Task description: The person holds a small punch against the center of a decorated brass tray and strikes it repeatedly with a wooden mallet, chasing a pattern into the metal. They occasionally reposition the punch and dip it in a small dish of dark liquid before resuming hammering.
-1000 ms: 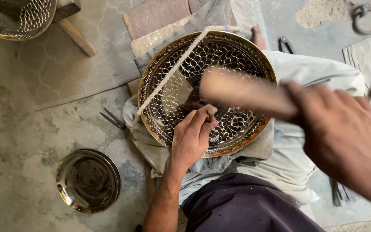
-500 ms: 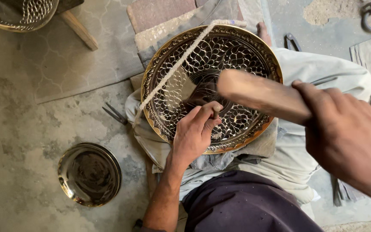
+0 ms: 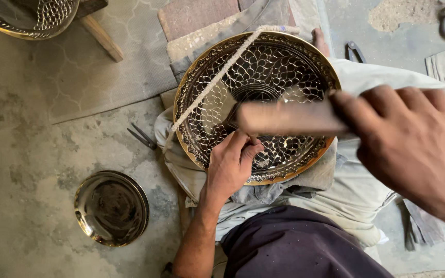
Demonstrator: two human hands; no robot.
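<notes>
A round brass plate [image 3: 305,56] with pierced scale-like patterning rests tilted on my lap, a pale cord [image 3: 217,77] stretched across its left side. My left hand [image 3: 230,167] lies on the plate's lower part, fingers pinched on a thin metal chisel [image 3: 253,139] set against the pattern. My right hand [image 3: 413,139] is close to the camera and blurred. It grips a wooden mallet handle [image 3: 284,118] whose end hangs just over the chisel.
A smaller plain brass dish [image 3: 112,208] lies on the concrete floor at lower left. Another pierced brass piece [image 3: 27,18] sits at top left beside a wooden leg [image 3: 101,36]. Small pliers [image 3: 142,136] lie left of the plate, more tools [image 3: 356,50] at upper right.
My right hand has swung the wooden mallet down and left toward the chisel. My left hand has stayed on the plate holding the chisel.
</notes>
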